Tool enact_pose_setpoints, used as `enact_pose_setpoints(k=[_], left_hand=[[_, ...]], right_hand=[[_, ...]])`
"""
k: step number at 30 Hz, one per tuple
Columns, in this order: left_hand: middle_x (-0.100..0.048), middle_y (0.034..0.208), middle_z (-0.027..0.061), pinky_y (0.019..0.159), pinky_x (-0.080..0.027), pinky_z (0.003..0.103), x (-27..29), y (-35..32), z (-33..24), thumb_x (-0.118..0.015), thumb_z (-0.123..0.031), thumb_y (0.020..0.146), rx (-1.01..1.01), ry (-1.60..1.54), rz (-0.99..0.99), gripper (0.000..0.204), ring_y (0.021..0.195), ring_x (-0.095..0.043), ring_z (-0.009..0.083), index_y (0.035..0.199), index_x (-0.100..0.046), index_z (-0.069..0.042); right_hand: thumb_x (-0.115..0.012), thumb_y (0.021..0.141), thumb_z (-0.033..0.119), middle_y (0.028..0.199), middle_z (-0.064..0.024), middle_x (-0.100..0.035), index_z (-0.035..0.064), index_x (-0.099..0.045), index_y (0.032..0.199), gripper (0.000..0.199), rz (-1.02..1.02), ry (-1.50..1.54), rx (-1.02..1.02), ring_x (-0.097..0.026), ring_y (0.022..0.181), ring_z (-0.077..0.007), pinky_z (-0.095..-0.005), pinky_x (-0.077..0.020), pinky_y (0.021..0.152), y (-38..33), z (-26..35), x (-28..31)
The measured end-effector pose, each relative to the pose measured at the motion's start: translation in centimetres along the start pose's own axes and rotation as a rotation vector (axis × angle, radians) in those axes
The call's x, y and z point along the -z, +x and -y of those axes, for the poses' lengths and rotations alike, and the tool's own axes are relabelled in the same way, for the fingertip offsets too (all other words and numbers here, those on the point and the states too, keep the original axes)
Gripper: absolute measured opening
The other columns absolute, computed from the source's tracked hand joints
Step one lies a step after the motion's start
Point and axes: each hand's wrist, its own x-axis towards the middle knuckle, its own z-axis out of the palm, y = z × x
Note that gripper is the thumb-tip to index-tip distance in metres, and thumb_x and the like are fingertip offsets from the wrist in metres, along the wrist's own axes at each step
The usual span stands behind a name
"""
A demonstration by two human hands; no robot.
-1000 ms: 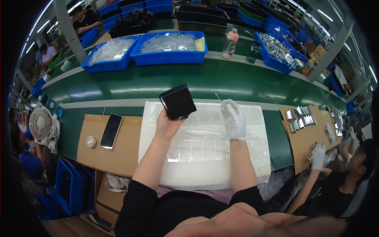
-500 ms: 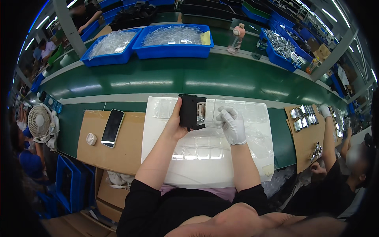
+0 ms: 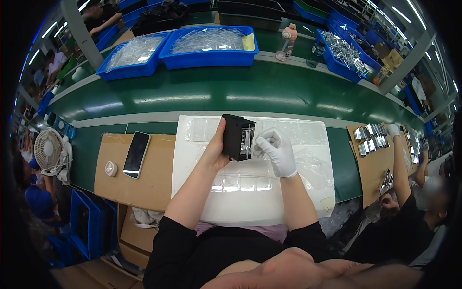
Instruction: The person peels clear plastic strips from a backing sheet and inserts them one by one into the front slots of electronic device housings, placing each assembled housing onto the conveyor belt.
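Note:
A black box-shaped housing [image 3: 233, 137] is held above the white work surface in my bare left hand [image 3: 215, 153]. Its open side faces right and shows shiny, reflective parts inside. My right hand [image 3: 279, 153], in a white glove, is closed in a pinch right beside that opening. A thin clear plastic sheet [image 3: 250, 140] stands at the opening, its edge by the gloved fingertips; it is hard to see. Below my hands, a row of clear film pieces [image 3: 240, 184] lies on the white sheet [image 3: 192, 168].
Cardboard at left carries a phone [image 3: 136, 155] and a small white roll [image 3: 110, 168]. Blue bins [image 3: 209, 59] of clear plastic pieces stand beyond, with a pink bottle [image 3: 287, 43]. At right, a co-worker's gloved hand [image 3: 393, 131] is near metal parts [image 3: 370, 139] on cardboard.
My right hand has moved left, bringing the clear sheet against the housing's open side. The housing has shifted slightly right and turned a little in my left hand.

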Motion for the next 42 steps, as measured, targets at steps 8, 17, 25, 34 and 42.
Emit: enact_pose_setpoints(k=[8, 17, 25, 34, 42], left_hand=[[-0.068, 0.096, 0.0117, 0.057, -0.057, 0.029, 0.2, 0.0, -0.4, -0.049, -0.058, 0.1, -0.057, 0.236, -0.087, 0.062, 0.074, -0.068, 0.0195, 0.12, -0.059, -0.001], [-0.062, 0.106, 0.0151, 0.086, -0.05, 0.038, -2.8, 4.9, -4.6, -0.069, -0.029, 0.093, -0.651, 0.959, -0.293, 0.044, 0.096, -0.062, 0.0303, 0.125, -0.054, -0.003], [-0.051, 0.133, 0.015, 0.104, -0.042, 0.04, 2.4, 6.8, -4.5, -0.064, -0.024, 0.093, -0.659, 1.819, -0.11, 0.049, 0.119, -0.05, 0.0331, 0.138, -0.05, -0.009], [-0.055, 0.122, 0.0137, 0.102, -0.044, 0.039, 1.8, -2.3, 0.4, -0.061, -0.011, 0.092, -0.826, 1.706, 0.067, 0.036, 0.114, -0.052, 0.0309, 0.128, -0.058, -0.008], [-0.061, 0.1, 0.007, 0.087, -0.046, 0.035, 3.0, -0.8, 0.0, -0.059, -0.001, 0.089, -0.932, 1.585, 0.014, 0.024, 0.094, -0.055, 0.0246, 0.112, -0.064, -0.008]], right_hand=[[-0.061, 0.097, 0.011, 0.077, -0.0085, -0.065, -0.0008, -0.063, 0.101, 0.012, 0.011, -0.346, 0.115, -0.061, 0.067, -0.0154, -0.0243, -0.0499, 0.065, -0.2, -1.2, -0.2], [-0.058, 0.097, 0.015, 0.085, -0.0094, -0.069, -0.0017, -0.067, 0.113, 0.025, -0.026, -0.765, 0.2, -0.062, 0.072, -0.0184, -0.0286, -0.0499, 0.069, 0.6, -1.8, 0.0], [-0.06, 0.093, 0.011, 0.091, -0.0094, -0.071, -0.001, -0.069, 0.112, 0.025, -0.145, -0.769, 0.295, -0.064, 0.076, -0.0174, -0.0277, -0.0495, 0.072, -2.2, -0.7, 0.1], [-0.062, 0.086, 0.001, 0.098, -0.0104, -0.069, 0.0044, -0.068, 0.111, 0.026, -0.499, -1.152, 0.424, -0.064, 0.087, -0.0272, -0.0351, -0.0507, 0.081, -11.2, -1.9, 3.1], [-0.062, 0.084, -0.003, 0.102, -0.01, -0.068, 0.0035, -0.067, 0.115, 0.032, -0.755, -1.279, 0.261, -0.063, 0.089, -0.027, -0.0358, -0.051, 0.084, -15.5, -2.3, 6.3]])
